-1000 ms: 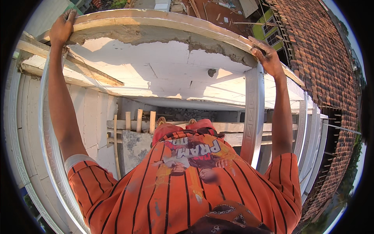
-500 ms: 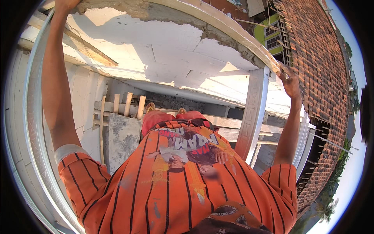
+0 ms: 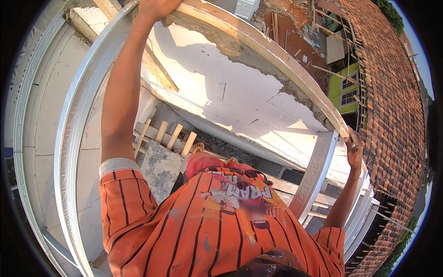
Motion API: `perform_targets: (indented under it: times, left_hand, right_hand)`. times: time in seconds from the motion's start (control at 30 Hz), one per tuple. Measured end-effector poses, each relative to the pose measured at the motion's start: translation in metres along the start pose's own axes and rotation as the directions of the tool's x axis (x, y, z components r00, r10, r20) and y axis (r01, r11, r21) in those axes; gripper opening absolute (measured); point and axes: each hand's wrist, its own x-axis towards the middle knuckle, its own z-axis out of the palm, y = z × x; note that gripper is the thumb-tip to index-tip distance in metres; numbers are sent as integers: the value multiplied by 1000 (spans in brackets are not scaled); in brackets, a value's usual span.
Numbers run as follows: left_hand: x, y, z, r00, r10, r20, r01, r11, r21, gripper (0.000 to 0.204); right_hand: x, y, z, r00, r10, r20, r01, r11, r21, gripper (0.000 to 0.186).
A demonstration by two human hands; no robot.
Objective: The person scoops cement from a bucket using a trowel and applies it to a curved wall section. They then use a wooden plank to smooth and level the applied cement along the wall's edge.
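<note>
A long wooden board [image 3: 281, 48] runs along the top of a white block wall [image 3: 240, 85], with rough grey mortar [image 3: 230, 48] below its edge. My left hand [image 3: 159, 6] is at the top of the view, against the board's left part; its fingers are cut off and hidden. At the board's right end my right hand [image 3: 354, 148] is closed, fingers curled round the edge. A silver metal channel [image 3: 94, 78] curves past my left forearm. Another metal channel [image 3: 316, 173] meets the wall top left of my right hand.
Far below, my feet stand near wooden poles [image 3: 174, 137] and a grey-stained panel [image 3: 159, 164]. A tiled roof [image 3: 392, 101] slopes along the right. Beyond the wall are a green building [image 3: 345, 90] and a debris-strewn lower area [image 3: 295, 37]. More metal channels [image 3: 362, 217] stand by my right arm.
My view has swung, so the wall, board and both arms appear farther right and lower. Both hands stay near the board's two ends, and more ground beyond the wall shows.
</note>
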Motion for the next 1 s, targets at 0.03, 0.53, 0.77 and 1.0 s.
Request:
perform_targets:
  times: [0.03,0.53,0.77,1.0]
  left_hand:
    - [2,-5,5,960,224,-167,-221,974,39,29]
    - [2,-9,12,957,209,-200,-182,973,142,32]
    - [9,-53,-10,968,158,-194,-119,973,196,35]
    - [-11,-4,18,953,282,-107,-269,956,120,41]
  right_hand:
    - [-7,9,-1,999,-15,-43,19,995,95,36]
    - [-8,18,2,998,26,-65,-19,995,103,36]
    - [29,-33,25,994,-76,-80,91,976,200,33]
    - [2,2,11,997,-5,-81,19,984,177,38]
